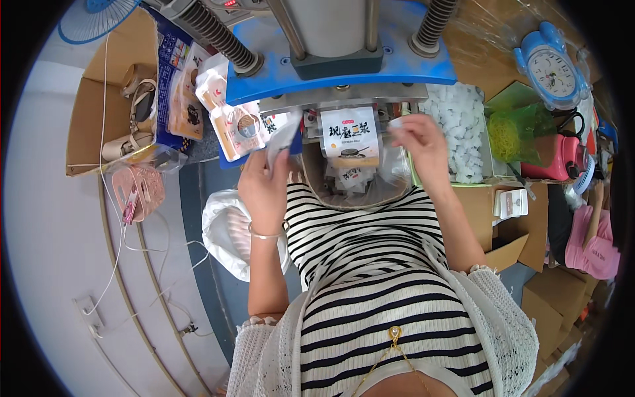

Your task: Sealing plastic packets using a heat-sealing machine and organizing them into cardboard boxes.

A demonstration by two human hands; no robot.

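Cluttered workshop: by the press [340, 58], a pouch [349, 137] bears black lettering [348, 130].

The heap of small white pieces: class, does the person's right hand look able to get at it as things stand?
Probably yes. The right hand is close beside the heap, with nothing visible blocking the way between them, though that hand seems to be pinching a small white piece.

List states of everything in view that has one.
Left hand, holding white pouch
Right hand, pinching small white piece
Center printed pouch, front showing
Plastic-lined bin, open, pouches inside
Left cardboard box, open
White plastic bag, open
Red digital display, lit
Blue fan, spin unclear
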